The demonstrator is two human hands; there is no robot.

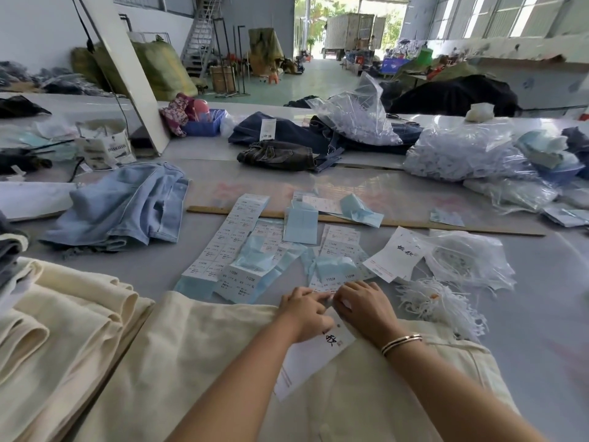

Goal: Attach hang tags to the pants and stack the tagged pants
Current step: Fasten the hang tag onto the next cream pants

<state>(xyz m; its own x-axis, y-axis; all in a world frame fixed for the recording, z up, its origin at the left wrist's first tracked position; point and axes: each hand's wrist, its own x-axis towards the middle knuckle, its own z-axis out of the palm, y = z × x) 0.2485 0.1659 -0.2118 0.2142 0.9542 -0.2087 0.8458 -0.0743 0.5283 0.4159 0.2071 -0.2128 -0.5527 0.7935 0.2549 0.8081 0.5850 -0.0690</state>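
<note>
Both hands' grip [331, 301] on hang tag [315, 352]

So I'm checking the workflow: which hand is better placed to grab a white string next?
Probably the right hand: the loose white strings lie just to its right, while the left hand would have to cross over the hang tag.

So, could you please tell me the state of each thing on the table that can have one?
Cream pants: spread flat in front, hang tag lying on them.
Hang tag: flat, under both hands.
Left hand: fingers curled, pinching something small at the tag's top.
Right hand: fingers curled, pinching there too.
Cream stack: folded, piled at left.
Light blue jeans: crumpled.
White strings: loose heap.
</note>
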